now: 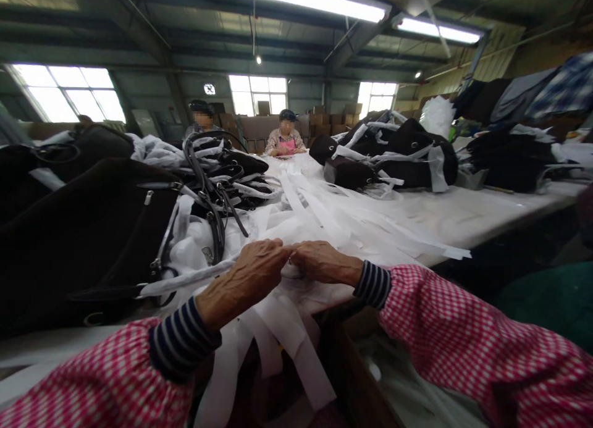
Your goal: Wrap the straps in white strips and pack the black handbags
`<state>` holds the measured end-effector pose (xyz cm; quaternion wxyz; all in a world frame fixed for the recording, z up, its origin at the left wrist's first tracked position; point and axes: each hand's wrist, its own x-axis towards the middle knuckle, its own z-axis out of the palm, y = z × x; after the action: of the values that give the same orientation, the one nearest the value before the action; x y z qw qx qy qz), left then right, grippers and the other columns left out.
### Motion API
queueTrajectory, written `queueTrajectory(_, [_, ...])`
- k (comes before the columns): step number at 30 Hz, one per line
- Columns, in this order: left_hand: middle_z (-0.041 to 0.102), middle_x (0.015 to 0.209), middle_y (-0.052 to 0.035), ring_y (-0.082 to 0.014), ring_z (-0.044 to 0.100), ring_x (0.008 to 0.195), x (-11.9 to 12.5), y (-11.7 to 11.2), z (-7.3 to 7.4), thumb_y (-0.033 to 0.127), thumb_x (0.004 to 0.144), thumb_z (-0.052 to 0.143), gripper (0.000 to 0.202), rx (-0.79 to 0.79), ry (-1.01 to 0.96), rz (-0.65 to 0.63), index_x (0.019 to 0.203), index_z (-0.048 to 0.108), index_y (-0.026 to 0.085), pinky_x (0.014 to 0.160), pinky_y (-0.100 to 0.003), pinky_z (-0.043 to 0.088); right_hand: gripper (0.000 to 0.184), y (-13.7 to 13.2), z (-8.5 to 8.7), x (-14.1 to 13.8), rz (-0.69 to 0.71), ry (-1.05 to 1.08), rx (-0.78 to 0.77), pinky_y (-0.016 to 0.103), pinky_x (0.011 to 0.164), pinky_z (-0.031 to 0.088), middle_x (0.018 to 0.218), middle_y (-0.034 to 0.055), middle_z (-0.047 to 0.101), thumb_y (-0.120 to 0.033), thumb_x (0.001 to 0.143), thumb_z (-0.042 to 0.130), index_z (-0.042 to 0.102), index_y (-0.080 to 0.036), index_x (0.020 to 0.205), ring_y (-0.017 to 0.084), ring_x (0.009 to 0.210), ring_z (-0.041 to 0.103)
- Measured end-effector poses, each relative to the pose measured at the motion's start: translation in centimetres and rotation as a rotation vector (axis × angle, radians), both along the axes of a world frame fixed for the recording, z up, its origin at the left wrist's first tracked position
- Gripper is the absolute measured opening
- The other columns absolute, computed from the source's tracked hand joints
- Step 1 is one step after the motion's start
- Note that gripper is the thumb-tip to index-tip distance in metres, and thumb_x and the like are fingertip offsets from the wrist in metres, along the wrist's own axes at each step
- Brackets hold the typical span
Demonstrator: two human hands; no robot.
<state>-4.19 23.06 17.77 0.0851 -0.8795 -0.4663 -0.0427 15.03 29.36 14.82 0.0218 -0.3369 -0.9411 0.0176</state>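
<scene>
My left hand (252, 273) and my right hand (322, 262) meet knuckle to knuckle at the near edge of the table, both with fingers curled down and closed on white paper strips (296, 329). The strips lie in a loose heap under the hands and hang over the table edge toward me. A long white strip (185, 280) runs left from my left hand toward a large black handbag (88, 243) that lies just left of the hands. Both sleeves are red-and-white check with striped cuffs.
More white strips (324, 212) cover the middle of the long white table (463, 215). Black bags wrapped in white paper are piled at the left (222, 168) and back right (398, 153). Two people (287, 138) sit at the far end.
</scene>
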Motion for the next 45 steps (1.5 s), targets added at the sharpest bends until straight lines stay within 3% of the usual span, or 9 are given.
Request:
queueTrajectory(8, [0.061,0.099,-0.0063,-0.0211,0.062,0.09,0.0,1.2,-1.8,0.019,0.094,0.06,0.005,-0.016,-0.123,-0.008,0.096,0.064,0.019,0.082,-0.034,0.05,0.017,0.1,-0.3,0.2,0.015,0.039,0.009,0.029,0.069,0.043,0.102,0.0123,0.073,-0.011,0.091,0.054,0.07,-0.015,0.096,0.024,0.092,0.07])
queueTrajectory(13, [0.066,0.096,-0.0052,-0.021,0.063,0.087,0.3,1.6,-2.4,0.012,0.095,0.054,0.013,-0.018,-0.087,-0.04,0.093,0.063,0.02,0.078,-0.032,0.048,0.02,0.0,-0.4,0.4,0.001,0.073,-0.004,0.029,0.07,0.043,0.103,0.0128,0.074,-0.01,0.09,0.054,0.069,-0.013,0.102,0.025,0.094,0.07])
queueTrajectory(15, [0.069,0.099,-0.0048,-0.0221,0.066,0.09,0.1,1.7,-2.6,0.014,0.094,0.058,0.012,-0.027,-0.149,-0.013,0.103,0.064,0.02,0.08,-0.034,0.048,0.023,0.0,-0.3,0.4,0.0,0.09,-0.018,0.029,0.072,0.043,0.105,0.0125,0.074,-0.011,0.091,0.054,0.069,-0.013,0.107,0.024,0.096,0.07])
queueTrajectory(19, [0.073,0.097,-0.0052,-0.0237,0.069,0.09,-0.1,2.1,-2.7,0.02,0.086,0.071,0.035,-0.095,-0.345,0.11,0.12,0.064,0.017,0.082,-0.034,0.049,0.019,0.1,-0.2,0.5,-0.011,0.062,-0.031,0.029,0.07,0.042,0.104,0.0132,0.074,-0.013,0.092,0.055,0.071,-0.013,0.104,0.024,0.094,0.069])
queueTrajectory(25, [0.076,0.093,-0.0041,-0.0207,0.068,0.084,0.2,2.5,-1.9,0.01,0.079,0.066,0.025,-0.221,-0.463,0.13,0.1,0.077,0.018,0.077,-0.03,0.047,0.022,0.2,-0.5,0.5,0.01,0.087,-0.006,0.03,0.071,0.041,0.103,0.0122,0.074,-0.015,0.095,0.053,0.074,-0.016,0.102,0.024,0.094,0.069])
queueTrajectory(31, [0.073,0.078,-0.0023,-0.0201,0.066,0.079,1.1,4.1,-0.2,0.008,0.072,0.065,0.02,-0.336,-0.359,0.038,0.082,0.078,0.018,0.076,-0.028,0.047,0.022,0.2,-0.4,0.7,-0.041,0.113,-0.046,0.029,0.075,0.043,0.103,0.0136,0.075,-0.016,0.095,0.056,0.074,-0.014,0.107,0.024,0.095,0.07])
queueTrajectory(36, [0.072,0.09,-0.0018,-0.0172,0.064,0.08,1.4,5.2,0.6,0.005,0.064,0.067,0.028,-0.372,-0.355,-0.028,0.083,0.081,0.02,0.075,-0.025,0.046,0.023,0.6,-0.4,1.0,-0.041,0.135,-0.08,0.028,0.077,0.042,0.101,0.0116,0.076,-0.012,0.09,0.056,0.076,-0.016,0.101,0.024,0.095,0.069])
queueTrajectory(40, [0.072,0.084,-0.0043,-0.0184,0.064,0.075,1.7,4.3,0.1,0.022,0.077,0.066,0.016,-0.329,-0.367,0.088,0.08,0.081,0.018,0.069,-0.027,0.044,0.018,0.7,-0.4,1.1,-0.031,0.165,-0.066,0.029,0.074,0.041,0.097,0.0116,0.076,-0.018,0.09,0.06,0.076,-0.014,0.097,0.024,0.091,0.069])
queueTrajectory(45, [0.073,0.083,-0.01,-0.0248,0.067,0.082,2.9,3.2,-1.6,0.021,0.083,0.058,0.02,-0.155,-0.353,0.244,0.078,0.076,0.016,0.073,-0.033,0.043,0.014,0.6,-0.5,1.2,-0.03,0.218,-0.085,0.029,0.078,0.042,0.097,0.0095,0.075,-0.015,0.087,0.063,0.074,-0.015,0.095,0.023,0.095,0.068])
